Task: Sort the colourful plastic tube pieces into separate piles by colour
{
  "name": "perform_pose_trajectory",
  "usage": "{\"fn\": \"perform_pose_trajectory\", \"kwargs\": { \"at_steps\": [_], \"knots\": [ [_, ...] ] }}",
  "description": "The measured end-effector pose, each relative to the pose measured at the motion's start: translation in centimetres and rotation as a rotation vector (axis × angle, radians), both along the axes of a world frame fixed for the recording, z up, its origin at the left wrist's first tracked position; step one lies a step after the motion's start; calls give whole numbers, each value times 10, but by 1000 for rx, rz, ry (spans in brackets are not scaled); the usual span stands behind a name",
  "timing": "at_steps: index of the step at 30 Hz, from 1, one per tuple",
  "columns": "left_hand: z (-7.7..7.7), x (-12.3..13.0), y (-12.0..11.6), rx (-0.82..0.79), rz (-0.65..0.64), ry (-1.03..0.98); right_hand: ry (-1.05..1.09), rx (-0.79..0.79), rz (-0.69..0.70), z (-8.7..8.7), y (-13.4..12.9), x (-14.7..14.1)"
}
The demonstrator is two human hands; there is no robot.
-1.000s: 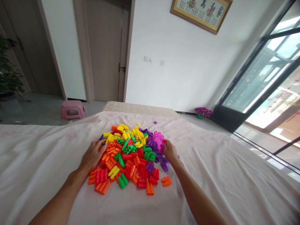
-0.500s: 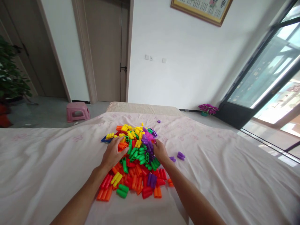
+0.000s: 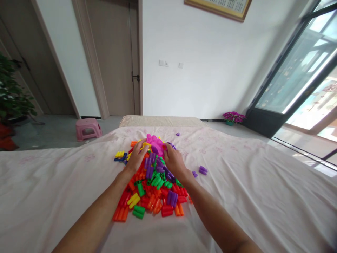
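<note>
A heap of plastic tube-shaped blocks (image 3: pixel 150 193) in red, orange, green, yellow and purple lies on a pale cloth. At the heap's far side is a pink scalloped piece (image 3: pixel 156 143), raised above the blocks. My right hand (image 3: pixel 174 160) grips its right edge, fingers closed, the fingertips partly hidden. My left hand (image 3: pixel 137 154) rests on the heap's left side with thumb and fingers apart, near the pink piece and touching blocks. Purple blocks (image 3: pixel 150 165) lie on top between my hands.
Loose purple blocks (image 3: pixel 203 170) lie right of the heap, and a small one (image 3: pixel 178 134) beyond it. The cloth (image 3: pixel 250 182) has folds. Past its far edge stand a pink stool (image 3: pixel 88 128) and a flower pot (image 3: pixel 230 123).
The pink piece has moved up and left, out of the heap. Both hands have moved away from me, and purple blocks now lie farther left over the green ones.
</note>
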State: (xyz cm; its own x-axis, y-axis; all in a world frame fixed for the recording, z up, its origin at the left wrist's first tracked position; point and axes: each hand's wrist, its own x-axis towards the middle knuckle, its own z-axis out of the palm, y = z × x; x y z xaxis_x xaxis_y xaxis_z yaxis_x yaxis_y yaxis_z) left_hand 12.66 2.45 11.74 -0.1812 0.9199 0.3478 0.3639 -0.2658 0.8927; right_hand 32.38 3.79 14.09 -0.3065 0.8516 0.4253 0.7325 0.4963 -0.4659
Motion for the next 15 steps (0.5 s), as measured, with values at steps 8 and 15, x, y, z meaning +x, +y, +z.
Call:
{"fn": "perform_pose_trajectory", "kwargs": {
  "at_steps": [8,15],
  "knots": [
    [-51,-77,-71,-25,-111,654,411,-300,-440,-35,19,177],
    [-116,-87,-133,9,-61,884,549,-417,-484,-77,-15,250]
  ]
}}
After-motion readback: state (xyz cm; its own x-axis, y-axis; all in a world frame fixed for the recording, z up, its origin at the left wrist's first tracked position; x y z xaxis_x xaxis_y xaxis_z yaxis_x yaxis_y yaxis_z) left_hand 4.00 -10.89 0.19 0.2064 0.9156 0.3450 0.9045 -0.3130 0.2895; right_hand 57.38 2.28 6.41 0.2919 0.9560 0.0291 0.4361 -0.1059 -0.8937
